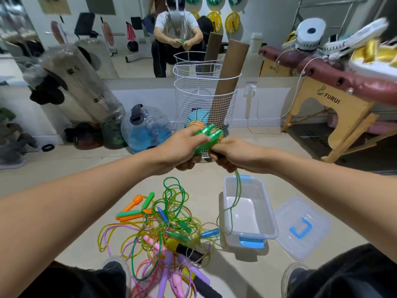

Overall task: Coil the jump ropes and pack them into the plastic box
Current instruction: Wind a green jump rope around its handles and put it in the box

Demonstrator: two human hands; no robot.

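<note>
From the head camera, two bare hands meet in front of the chest: the left hand (pixel 182 145) curls its fingers round a pair of green handles (pixel 207 136) held side by side, and the right hand (pixel 232 157) closes round the cord just under them, from which one green rope (pixel 237 190) hangs down past the near rim of the plastic box (pixel 250 211). That box sits open on the floor, one only, clear with blue latches, and nothing but the trailing cord crosses it; its one lid (pixel 300 229), with a blue handle, lies flat just to its right. To the left of the box lies a tangled heap of jump ropes (pixel 163 229) in green, yellow, pink, purple and orange; the ropes cannot be counted apart, but two orange handles, several green ones and two blue ones show. Beyond the hands stands one white wire basket (pixel 204 100) holding a cardboard tube (pixel 227 82) and balls. A wooden folding table (pixel 335 104) at right bears the word "FURUI". A clear water jug (pixel 146 127) shows scale marks too blurred to read.
</note>
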